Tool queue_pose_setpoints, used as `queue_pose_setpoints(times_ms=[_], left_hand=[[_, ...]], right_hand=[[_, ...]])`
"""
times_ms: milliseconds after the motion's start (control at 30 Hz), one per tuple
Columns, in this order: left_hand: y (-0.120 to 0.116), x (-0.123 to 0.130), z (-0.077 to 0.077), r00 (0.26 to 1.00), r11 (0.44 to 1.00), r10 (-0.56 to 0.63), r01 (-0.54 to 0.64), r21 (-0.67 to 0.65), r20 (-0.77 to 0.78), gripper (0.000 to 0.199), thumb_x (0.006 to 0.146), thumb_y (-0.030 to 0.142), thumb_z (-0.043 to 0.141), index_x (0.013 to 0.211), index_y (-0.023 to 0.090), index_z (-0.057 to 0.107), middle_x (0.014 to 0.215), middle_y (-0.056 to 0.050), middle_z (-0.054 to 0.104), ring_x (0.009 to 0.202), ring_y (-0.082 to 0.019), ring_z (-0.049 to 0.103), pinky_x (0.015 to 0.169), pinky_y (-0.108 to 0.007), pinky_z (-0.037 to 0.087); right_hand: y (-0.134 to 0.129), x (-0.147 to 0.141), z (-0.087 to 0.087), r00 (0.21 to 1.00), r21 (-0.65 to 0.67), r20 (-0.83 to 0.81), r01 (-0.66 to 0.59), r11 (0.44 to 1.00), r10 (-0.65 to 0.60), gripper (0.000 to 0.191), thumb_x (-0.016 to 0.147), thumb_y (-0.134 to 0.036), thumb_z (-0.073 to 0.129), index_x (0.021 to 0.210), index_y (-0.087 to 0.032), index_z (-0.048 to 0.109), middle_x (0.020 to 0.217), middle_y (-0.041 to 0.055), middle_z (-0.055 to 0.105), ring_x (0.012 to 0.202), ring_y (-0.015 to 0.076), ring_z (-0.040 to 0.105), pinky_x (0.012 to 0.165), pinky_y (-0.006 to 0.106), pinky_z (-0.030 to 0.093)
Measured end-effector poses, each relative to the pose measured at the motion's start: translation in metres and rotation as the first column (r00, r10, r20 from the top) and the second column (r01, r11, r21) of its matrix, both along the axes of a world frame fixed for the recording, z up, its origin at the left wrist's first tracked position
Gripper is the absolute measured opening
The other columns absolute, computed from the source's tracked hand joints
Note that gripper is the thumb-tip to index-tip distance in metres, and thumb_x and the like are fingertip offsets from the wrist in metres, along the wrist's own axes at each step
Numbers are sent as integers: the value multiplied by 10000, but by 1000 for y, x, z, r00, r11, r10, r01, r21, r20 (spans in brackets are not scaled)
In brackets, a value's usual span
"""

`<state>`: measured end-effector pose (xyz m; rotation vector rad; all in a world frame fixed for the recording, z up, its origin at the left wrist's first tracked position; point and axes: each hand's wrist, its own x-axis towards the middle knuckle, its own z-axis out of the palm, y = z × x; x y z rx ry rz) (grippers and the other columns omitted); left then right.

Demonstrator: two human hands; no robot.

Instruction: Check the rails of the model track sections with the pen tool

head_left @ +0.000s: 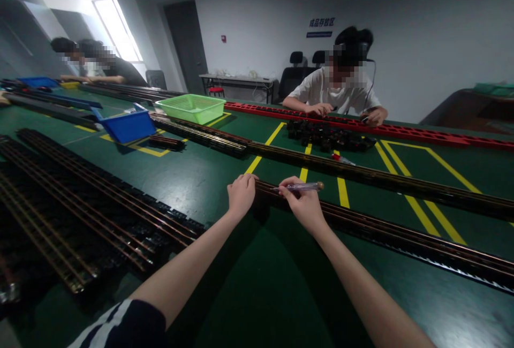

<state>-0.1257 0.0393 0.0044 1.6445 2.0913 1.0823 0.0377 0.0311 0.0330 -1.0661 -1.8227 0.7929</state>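
Note:
A long black rail [361, 220] with copper-coloured strips runs from the middle of the green table toward the right edge. My left hand [242, 197] is closed around its near-left end, fingers over the top. In my right hand [304, 206] is a small screwdriver [304, 187] with a clear purplish handle, held almost level between thumb and fingers. Its thin tip points left and lies over the rail close to my left hand; whether it touches a screw is too small to tell.
Several similar rails [80, 198] lie at left, another rail [361, 174] beyond mine. A blue bin [128, 126], a green basket [193, 110], a short strip piece [167, 143] and a pile of black parts [329, 135] stand farther back. Opposite, a person [341, 88] works at a red rack [421, 132].

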Motion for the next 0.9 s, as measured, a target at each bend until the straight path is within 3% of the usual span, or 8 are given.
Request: queue_pose_setpoints(times_ms=[367, 900], left_hand=[[1, 0, 0, 1000, 1000, -11, 12, -8, 16, 361, 889, 223, 266, 875, 228, 627, 1009, -25, 648, 1025, -198, 562, 945, -388, 337], [-2, -1, 1, 1000, 1000, -21, 21, -7, 21, 369, 894, 249, 259, 890, 223, 627, 1013, -30, 651, 1027, -213, 563, 949, -415, 336]], right_hand=[[3, 11, -3, 1000, 17, 3, 11, 1000, -11, 85, 787, -254, 564, 726, -201, 590, 697, 11, 637, 712, 180, 600, 670, 316, 441], [-1, 24, -3, 997, 12, 80, -4, 1000, 3, 101, 813, -255, 537, 754, -197, 594, 724, 22, 630, 721, 189, 592, 652, 331, 448]])
